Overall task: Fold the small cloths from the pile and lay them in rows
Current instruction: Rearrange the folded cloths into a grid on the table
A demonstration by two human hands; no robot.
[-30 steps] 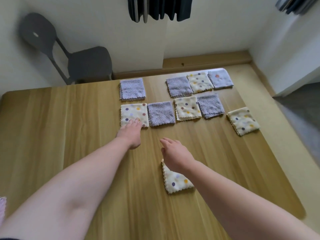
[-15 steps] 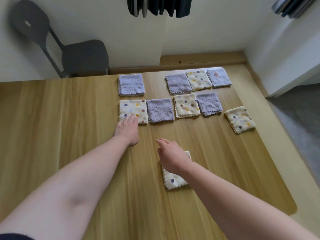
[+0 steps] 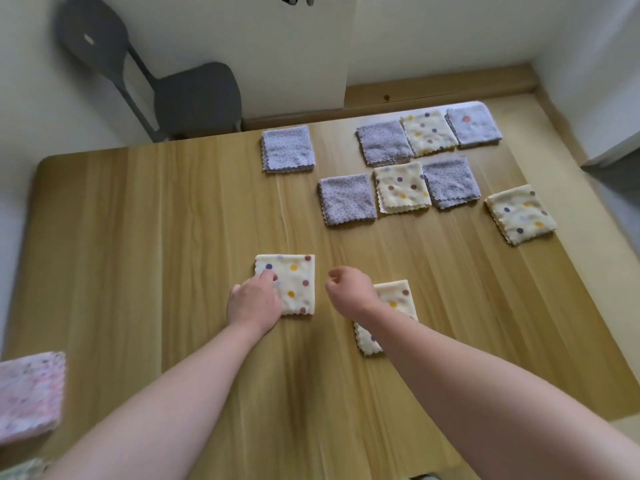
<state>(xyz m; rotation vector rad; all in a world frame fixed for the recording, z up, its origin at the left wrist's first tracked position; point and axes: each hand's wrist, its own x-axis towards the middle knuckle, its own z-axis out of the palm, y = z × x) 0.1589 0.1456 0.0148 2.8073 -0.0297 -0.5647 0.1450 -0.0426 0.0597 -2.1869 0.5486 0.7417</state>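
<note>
Cream cloth [image 3: 298, 282] beneath left hand [image 3: 254, 301]

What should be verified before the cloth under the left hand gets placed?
1. Left hand on near cloth: ok, fingers rest on it.
2. Near cloth folded flat: ok.
3. Right hand free: ok, holds nothing.
4. Slot left of purple cloth: ok, bare table there.
5. Tilted cloth aligned with row: not ok.
6. Cloth under right forearm folded: cannot tell, partly hidden.
</note>
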